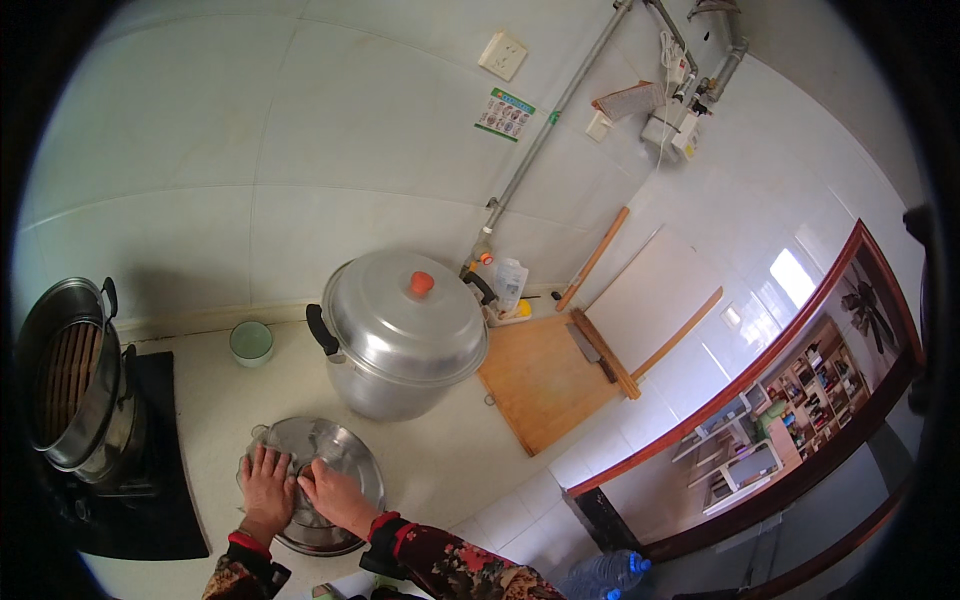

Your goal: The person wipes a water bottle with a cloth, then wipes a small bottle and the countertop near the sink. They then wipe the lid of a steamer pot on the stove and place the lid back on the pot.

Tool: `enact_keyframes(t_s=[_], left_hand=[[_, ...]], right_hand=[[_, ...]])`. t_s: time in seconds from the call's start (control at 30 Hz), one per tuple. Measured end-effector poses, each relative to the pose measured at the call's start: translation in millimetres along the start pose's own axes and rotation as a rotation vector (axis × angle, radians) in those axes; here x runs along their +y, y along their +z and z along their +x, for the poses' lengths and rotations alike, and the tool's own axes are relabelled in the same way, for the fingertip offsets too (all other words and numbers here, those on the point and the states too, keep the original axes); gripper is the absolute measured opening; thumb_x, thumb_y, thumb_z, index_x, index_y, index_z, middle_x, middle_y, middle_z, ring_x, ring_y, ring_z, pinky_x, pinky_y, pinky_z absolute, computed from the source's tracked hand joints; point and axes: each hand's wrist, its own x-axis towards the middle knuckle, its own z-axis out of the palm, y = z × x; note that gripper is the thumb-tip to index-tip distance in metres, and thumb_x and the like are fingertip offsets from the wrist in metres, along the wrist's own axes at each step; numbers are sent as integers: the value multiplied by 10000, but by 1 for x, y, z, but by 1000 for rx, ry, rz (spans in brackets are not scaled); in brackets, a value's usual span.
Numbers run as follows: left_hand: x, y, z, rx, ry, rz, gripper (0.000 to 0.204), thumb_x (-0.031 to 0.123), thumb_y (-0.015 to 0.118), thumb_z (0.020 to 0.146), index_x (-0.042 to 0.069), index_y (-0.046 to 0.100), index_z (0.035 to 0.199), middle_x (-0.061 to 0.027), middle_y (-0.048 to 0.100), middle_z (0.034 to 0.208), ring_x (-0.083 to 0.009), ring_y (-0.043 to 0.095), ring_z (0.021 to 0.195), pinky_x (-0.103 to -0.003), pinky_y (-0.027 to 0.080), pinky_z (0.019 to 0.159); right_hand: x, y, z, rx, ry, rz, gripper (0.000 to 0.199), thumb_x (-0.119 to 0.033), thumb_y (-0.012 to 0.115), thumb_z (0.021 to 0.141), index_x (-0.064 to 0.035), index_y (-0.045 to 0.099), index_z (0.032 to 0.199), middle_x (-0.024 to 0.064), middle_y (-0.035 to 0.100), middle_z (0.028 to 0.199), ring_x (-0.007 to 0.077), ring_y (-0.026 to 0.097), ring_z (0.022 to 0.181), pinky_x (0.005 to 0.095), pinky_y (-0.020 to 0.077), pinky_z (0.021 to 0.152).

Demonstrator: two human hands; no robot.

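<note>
In the head view, a steel basin (325,480) is set on the counter (440,470), with a pale lump inside pressed under both hands. The left hand (266,482) and right hand (335,494) lie flat, fingers spread, grasping nothing, seemingly for downward pressure. A lidded pot (400,335) stands just behind.

Green-edged rectangular wall sticker (505,113)

Your pale desk (440,470) carries a big lidded aluminium pot (400,335), a shallow metal basin (325,480) near you, a small green bowl (251,342), a wooden cutting board (545,385) — and a black stove (150,480) at left.
</note>
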Motion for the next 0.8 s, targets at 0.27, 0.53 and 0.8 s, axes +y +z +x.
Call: enact_keyframes(t_s=[0.27,0.53,0.8], left_hand=[[-31,8,35,51,-255,-293,550,222,514,918,11,390,1411,-220,404,1439,-391,374,1326,-453,302,1107],[-11,45,-55,275,-290,-350,638,137,491,917,-62,222,1461,-325,219,1482,-471,284,1347,-471,246,1128],[22,40,-101,195,-162,-221,651,187,499,891,-136,250,1398,-386,150,1469,-511,136,1403,-576,139,1135]], right_hand=[[-3,-2,0,40,-26,4,325,-329,536,957,-22,430,955,225,614,670,425,610,620,500,468,521],[2,-6,-5,-16,1,-24,337,-325,535,954,0,453,997,227,620,680,425,617,643,500,471,533],[2,-4,-8,-23,-6,4,318,-308,538,953,-3,446,964,233,625,732,433,619,685,498,483,569]])
